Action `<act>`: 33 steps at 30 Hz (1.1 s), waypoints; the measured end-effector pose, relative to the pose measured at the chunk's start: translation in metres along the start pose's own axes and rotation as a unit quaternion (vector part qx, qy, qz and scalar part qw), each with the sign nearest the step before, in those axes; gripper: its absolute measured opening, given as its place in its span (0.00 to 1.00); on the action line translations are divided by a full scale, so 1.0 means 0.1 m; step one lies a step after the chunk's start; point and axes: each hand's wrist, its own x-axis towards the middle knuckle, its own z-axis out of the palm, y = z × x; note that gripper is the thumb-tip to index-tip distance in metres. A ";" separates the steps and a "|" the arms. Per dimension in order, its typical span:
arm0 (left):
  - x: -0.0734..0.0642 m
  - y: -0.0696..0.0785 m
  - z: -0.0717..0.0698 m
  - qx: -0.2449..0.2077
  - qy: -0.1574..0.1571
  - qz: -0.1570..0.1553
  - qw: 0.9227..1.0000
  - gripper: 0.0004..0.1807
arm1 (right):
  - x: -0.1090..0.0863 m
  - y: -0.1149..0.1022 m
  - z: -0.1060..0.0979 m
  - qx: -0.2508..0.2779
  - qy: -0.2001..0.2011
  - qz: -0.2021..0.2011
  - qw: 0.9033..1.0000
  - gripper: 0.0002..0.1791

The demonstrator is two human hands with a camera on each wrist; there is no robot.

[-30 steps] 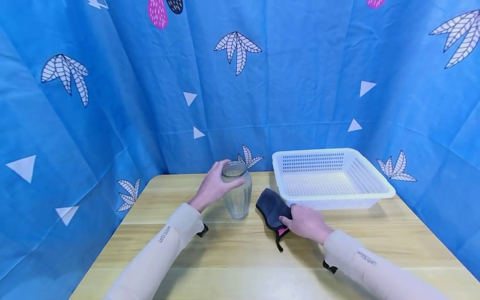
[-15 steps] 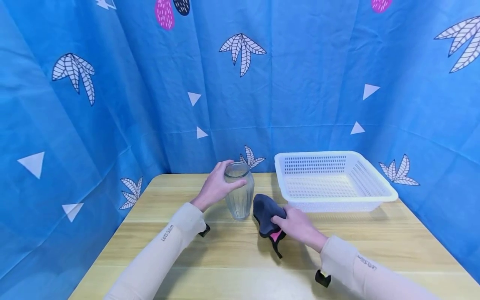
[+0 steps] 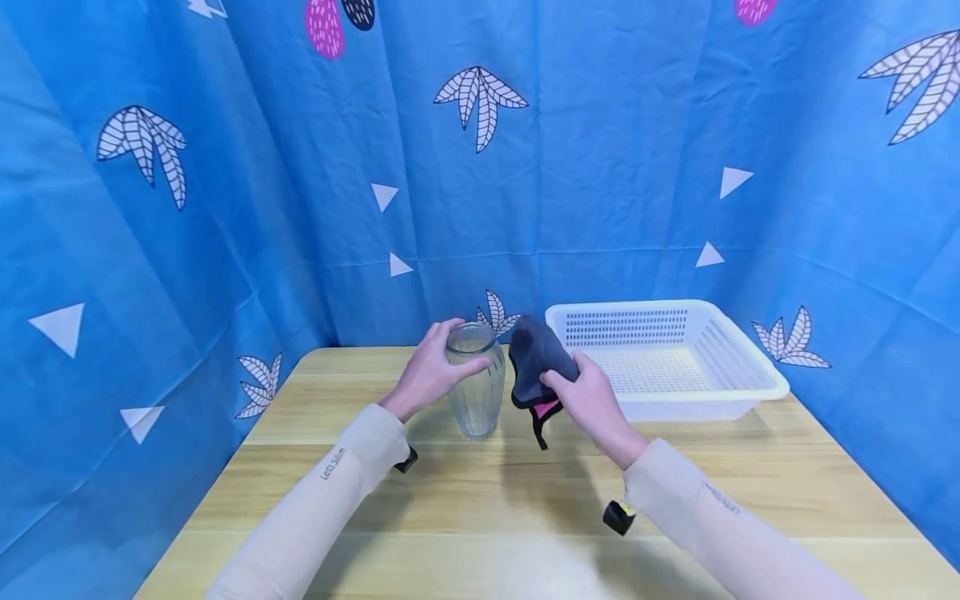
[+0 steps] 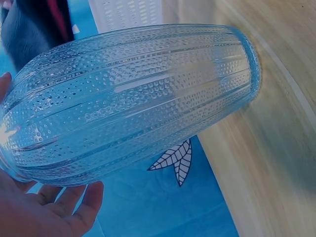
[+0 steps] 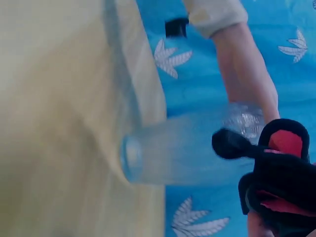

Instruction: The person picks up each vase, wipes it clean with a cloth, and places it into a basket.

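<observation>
My left hand (image 3: pixel 433 372) grips a clear ribbed glass vase (image 3: pixel 477 397) around its neck, thumb on the near side and fingers behind. The vase stands upright on the table; dimpled texture covers its body (image 4: pixel 143 98) in the left wrist view. My right hand (image 3: pixel 596 402) pinches a folded dark grey fabric piece (image 3: pixel 536 362) with black edging, held up just right of the vase's mouth. A pink lining shows at its lower edge, and a short black strap (image 3: pixel 540 429) hangs down. In the right wrist view its red-pink inside (image 5: pixel 286 142) shows between black folds.
A white perforated plastic basket (image 3: pixel 678 406) stands at the back right of the wooden table (image 3: pixel 465 517), behind my right hand. A blue patterned curtain (image 3: pixel 600 167) closes off the back and both sides.
My right hand has lifted the dark fabric piece off the table, up and slightly left to the height of the vase's mouth. My left hand stays on the vase.
</observation>
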 end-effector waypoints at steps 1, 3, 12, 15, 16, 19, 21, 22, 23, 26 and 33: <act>0.00 -0.01 0.00 0.000 0.001 0.002 1.000 0.51 | 0.04 -0.02 0.02 -0.017 0.009 -0.014 1.000 0.14; 0.01 -0.02 0.00 -0.001 0.003 0.007 1.000 0.52 | 0.10 -0.03 0.05 -0.046 0.025 -0.043 0.998 0.14; 0.01 -0.05 0.04 -0.005 0.002 0.012 1.000 0.52 | 0.22 0.03 0.32 -0.110 0.035 -0.090 0.989 0.18; 0.00 -0.04 0.02 -0.007 0.006 0.013 1.000 0.51 | 0.21 0.00 0.40 -0.132 0.016 -0.122 0.984 0.19; 0.00 -0.03 0.01 -0.007 0.007 0.013 1.000 0.51 | 0.21 -0.01 0.42 -0.139 0.010 -0.131 0.982 0.19; 0.01 -0.03 0.01 -0.010 0.010 0.017 1.000 0.51 | 0.19 -0.05 0.46 -0.153 0.005 -0.142 0.978 0.22; 0.01 -0.03 0.01 -0.011 0.010 0.018 1.000 0.51 | 0.18 -0.06 0.47 -0.153 0.003 -0.138 0.979 0.26; 0.01 -0.03 0.00 -0.011 0.009 0.019 1.000 0.51 | 0.18 -0.07 0.47 -0.151 0.000 -0.135 0.979 0.29; 0.01 -0.03 0.00 -0.011 0.008 0.018 1.000 0.51 | 0.18 -0.08 0.47 -0.148 -0.004 -0.132 0.980 0.33; 0.01 -0.03 0.00 -0.011 0.005 0.018 1.000 0.52 | 0.20 -0.09 0.44 -0.140 -0.018 -0.126 0.982 0.45; 0.03 -0.04 0.01 -0.021 0.002 0.014 1.000 0.53 | 0.29 -0.11 0.44 -0.162 -0.048 -0.123 0.978 0.44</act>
